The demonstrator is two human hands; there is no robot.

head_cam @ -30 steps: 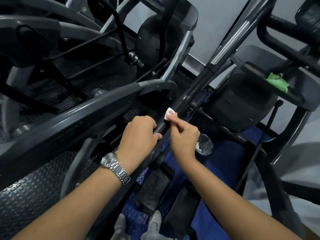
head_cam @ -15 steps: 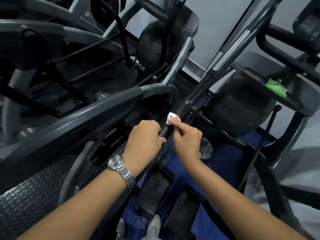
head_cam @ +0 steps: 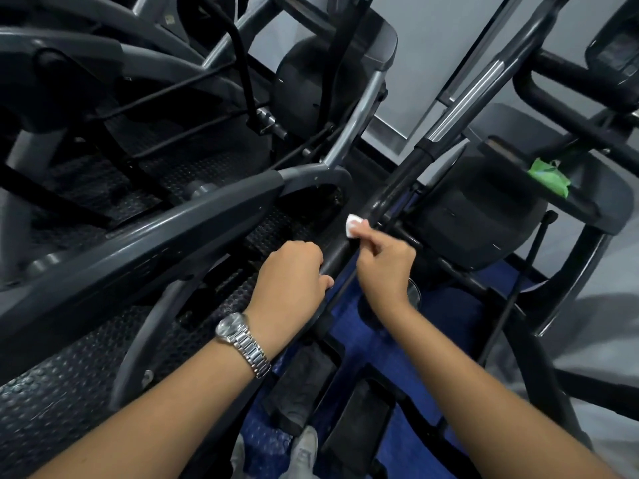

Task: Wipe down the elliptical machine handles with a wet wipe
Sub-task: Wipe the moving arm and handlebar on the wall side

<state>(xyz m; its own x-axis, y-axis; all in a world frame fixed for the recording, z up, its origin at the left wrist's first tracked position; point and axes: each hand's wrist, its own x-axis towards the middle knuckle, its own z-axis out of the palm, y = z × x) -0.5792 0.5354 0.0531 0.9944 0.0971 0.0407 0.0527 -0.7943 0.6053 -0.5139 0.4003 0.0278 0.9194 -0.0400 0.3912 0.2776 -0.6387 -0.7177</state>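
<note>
Now right hand (head_cam: 383, 267) pinching small white wet wipe (head_cam: 353, 225), sliding farther up black tubular handle (head_cam: 337, 254), beyond left hand (head_cam: 290, 271) gripping it; wiping progressing.

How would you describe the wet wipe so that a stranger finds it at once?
Find the long black handle bar that crosses the middle diagonally. The right hand pinches the wet wipe against it, just above the gripping left hand. It is a small white square among dark parts.
</note>
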